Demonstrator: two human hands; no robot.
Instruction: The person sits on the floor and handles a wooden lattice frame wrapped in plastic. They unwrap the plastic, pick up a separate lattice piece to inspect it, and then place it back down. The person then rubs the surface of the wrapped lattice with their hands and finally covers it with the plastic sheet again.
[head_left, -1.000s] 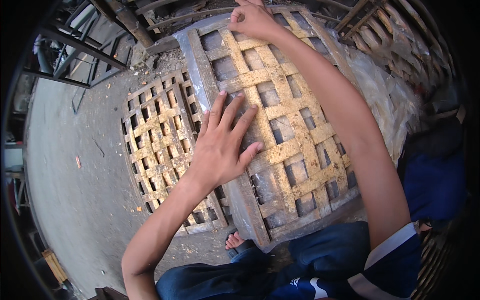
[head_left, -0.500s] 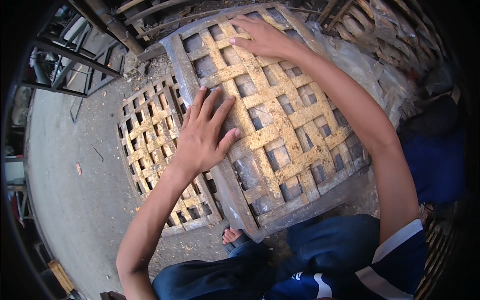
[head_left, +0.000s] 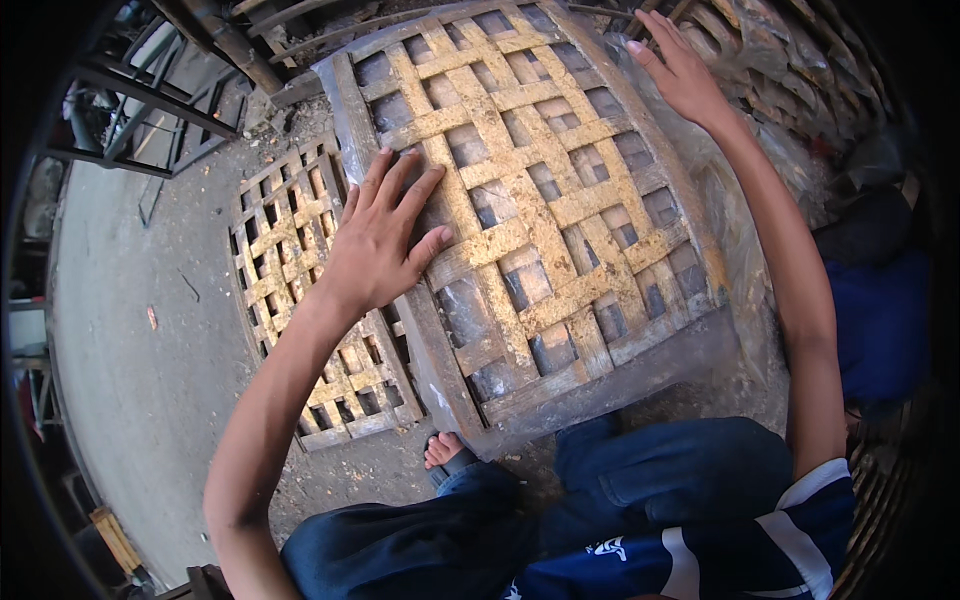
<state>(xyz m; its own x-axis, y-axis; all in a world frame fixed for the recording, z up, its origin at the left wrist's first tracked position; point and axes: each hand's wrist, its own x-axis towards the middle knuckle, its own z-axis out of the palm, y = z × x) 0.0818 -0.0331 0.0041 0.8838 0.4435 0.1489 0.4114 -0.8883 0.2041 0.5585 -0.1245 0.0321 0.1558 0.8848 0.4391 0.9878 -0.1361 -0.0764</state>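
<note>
Lattice panel [head_left: 540, 210] lies plastic-wrapped before knees, long axis running away | left hand [head_left: 380, 240] flat, fingers spread, on near-left part, nearer | right hand [head_left: 680, 70] open at far-right edge, gripping nothing

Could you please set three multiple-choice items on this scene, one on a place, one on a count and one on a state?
1. Where does the left hand rest?
A. on the large lattice panel's left part
B. on the ground
C. on the knee

2. How many lattice panels show?
A. one
B. two
C. four

3. How is the right hand?
A. clenched
B. open, fingers extended
C. gripping a tool

A: the palm lies flat on the large lattice panel.
B: a small lattice panel lies on the ground beside it.
B: its fingers spread at the panel's far right corner.
</note>
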